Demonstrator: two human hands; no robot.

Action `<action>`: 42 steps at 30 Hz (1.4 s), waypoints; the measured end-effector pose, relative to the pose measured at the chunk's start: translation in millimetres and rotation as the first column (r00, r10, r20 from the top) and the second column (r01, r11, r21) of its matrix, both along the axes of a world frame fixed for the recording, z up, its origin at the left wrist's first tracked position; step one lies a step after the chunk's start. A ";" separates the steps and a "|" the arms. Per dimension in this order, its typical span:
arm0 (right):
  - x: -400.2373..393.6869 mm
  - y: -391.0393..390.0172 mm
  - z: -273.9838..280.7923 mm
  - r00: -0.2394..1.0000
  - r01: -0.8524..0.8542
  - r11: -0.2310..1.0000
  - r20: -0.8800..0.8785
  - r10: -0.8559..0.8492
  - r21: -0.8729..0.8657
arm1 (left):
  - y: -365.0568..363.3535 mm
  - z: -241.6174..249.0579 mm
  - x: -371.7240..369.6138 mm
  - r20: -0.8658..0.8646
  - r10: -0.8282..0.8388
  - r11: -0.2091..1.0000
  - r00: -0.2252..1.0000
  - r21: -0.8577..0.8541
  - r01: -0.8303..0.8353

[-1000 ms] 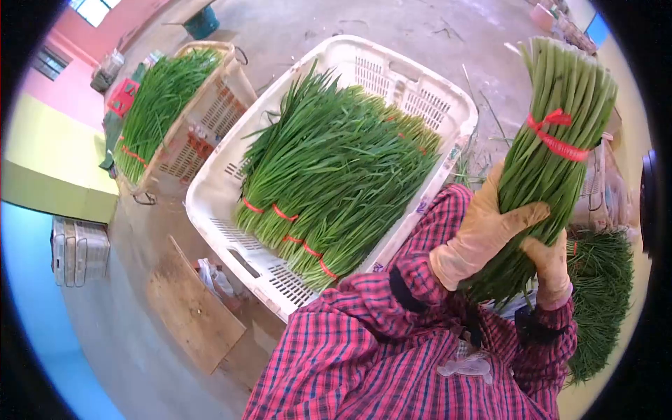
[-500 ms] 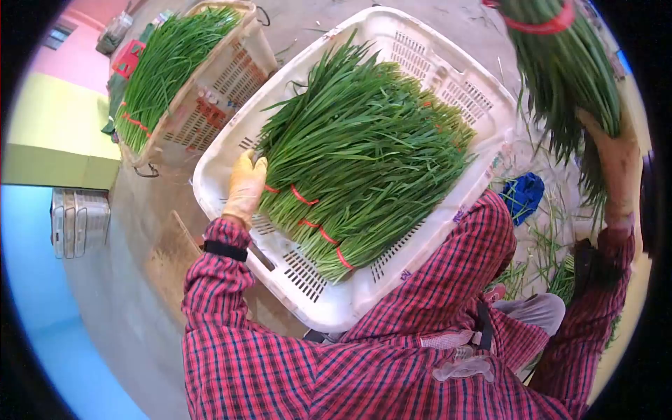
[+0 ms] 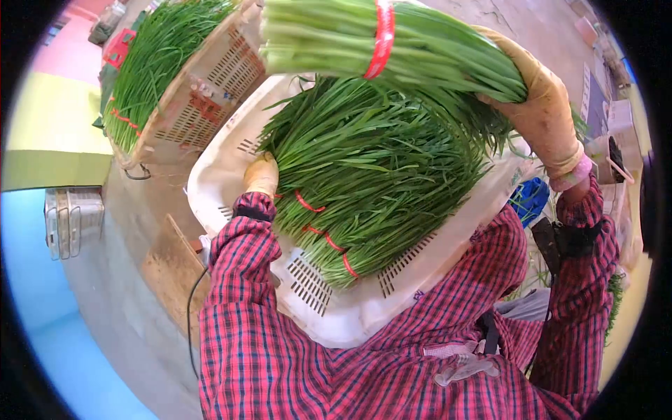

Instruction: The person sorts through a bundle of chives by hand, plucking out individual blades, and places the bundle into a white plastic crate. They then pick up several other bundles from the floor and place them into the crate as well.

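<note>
The yellow-gloved right hand [image 3: 540, 108] is gripping the leafy end of a long green stalk bundle [image 3: 315, 38] bound with red tape [image 3: 381, 38], which is extending leftward from it over a white slotted plastic crate [image 3: 208, 185]. The yellow-gloved left hand [image 3: 261, 175] is touching red-banded green bundles [image 3: 371, 168] lying beside it; whether it is gripping cannot be told.

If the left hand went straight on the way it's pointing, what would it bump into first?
Probably the leafy greens in the white basket. They lie right at the left hand; it may be touching them already, but the depth there is hard to judge.
</note>
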State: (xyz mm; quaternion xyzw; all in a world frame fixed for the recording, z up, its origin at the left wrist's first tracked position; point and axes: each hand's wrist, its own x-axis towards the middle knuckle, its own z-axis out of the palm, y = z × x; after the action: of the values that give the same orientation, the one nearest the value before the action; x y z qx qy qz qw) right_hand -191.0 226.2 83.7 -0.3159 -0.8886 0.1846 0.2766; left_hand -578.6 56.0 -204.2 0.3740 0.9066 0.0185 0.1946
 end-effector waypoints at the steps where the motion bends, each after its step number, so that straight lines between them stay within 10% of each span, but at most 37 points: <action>1: -7.2 0.9 -2.6 0.999 0.010 0.990 0.044 -0.016 0.140 | -1.3 1.0 10.7 -0.030 0.068 0.997 0.997 0.049 -0.066; 10: -44.8 -0.7 -25.3 0.985 -0.101 0.924 0.171 0.040 0.369 | 10.7 12.2 -24.1 0.016 -0.329 0.926 0.944 -0.188 0.326; 18: -28.1 -22.4 -62.5 0.994 0.094 0.996 0.048 -0.093 -0.001 | -13.2 71.3 7.7 0.196 -0.374 0.758 0.906 -0.497 0.421; 22: -16.1 -28.9 -76.1 0.992 0.122 0.991 -0.024 -0.124 -0.054 | -17.4 65.7 19.0 0.266 -0.172 0.879 0.948 -0.394 0.270; 24: -11.5 -31.2 -81.0 0.985 0.167 0.980 -0.024 -0.170 -0.109 | -16.2 76.9 25.5 0.497 0.179 0.946 0.849 -0.323 -0.011; 30: -6.3 -33.9 -97.5 0.972 0.193 0.979 -0.123 -0.200 -0.067 | -23.9 51.0 27.0 0.614 0.305 0.952 0.728 -0.170 -0.256; 37: -0.3 -35.2 -101.4 0.971 0.193 0.980 -0.135 -0.199 -0.054 | -10.5 128.4 50.0 0.740 0.194 0.977 0.644 -0.205 -0.058; 39: 1.8 -36.3 -104.0 0.967 0.191 0.980 -0.161 -0.198 -0.059 | -7.1 184.3 55.3 0.834 0.011 0.971 0.552 0.122 -0.204; 42: 2.2 -35.4 -105.8 0.967 0.187 0.980 -0.165 -0.195 -0.062 | -16.2 188.9 -40.7 0.914 -0.305 0.479 0.266 0.389 -0.787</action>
State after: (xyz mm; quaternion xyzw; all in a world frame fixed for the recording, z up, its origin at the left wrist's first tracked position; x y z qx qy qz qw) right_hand -188.8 190.9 -22.1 -0.3895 -0.8226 0.2037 0.3608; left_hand -619.4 39.8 -15.3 0.1495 0.5288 0.6938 0.4656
